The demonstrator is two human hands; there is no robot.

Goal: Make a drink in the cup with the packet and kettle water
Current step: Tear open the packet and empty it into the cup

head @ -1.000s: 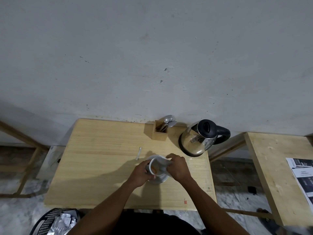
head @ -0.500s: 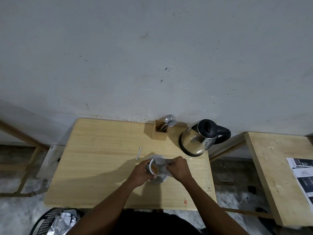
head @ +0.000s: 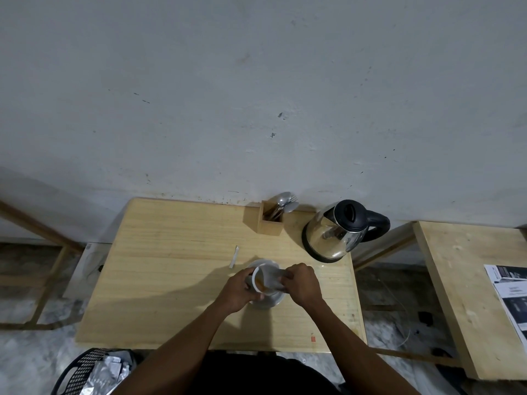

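A white cup [head: 258, 281] sits over a white saucer [head: 263, 262] in the middle of the wooden table [head: 171, 266], tipped towards the right, with orange-brown powder inside. My left hand [head: 238, 290] grips the cup's left side. My right hand [head: 302, 283] pinches a grey packet [head: 274, 278] whose end lies at the cup's mouth. A steel kettle [head: 338, 233] with a black lid and handle stands at the back right of the table, apart from both hands.
A wooden holder [head: 270, 220] with spoons stands by the wall, left of the kettle. A torn white strip [head: 234, 260] lies behind the saucer. A black basket [head: 82, 372] with foil wrappers is on the floor. A second table [head: 462, 280] with papers [head: 510, 292] stands to the right.
Both hands have stayed at the cup. My right hand has shifted the packet slightly at the cup's mouth; nothing else has moved.
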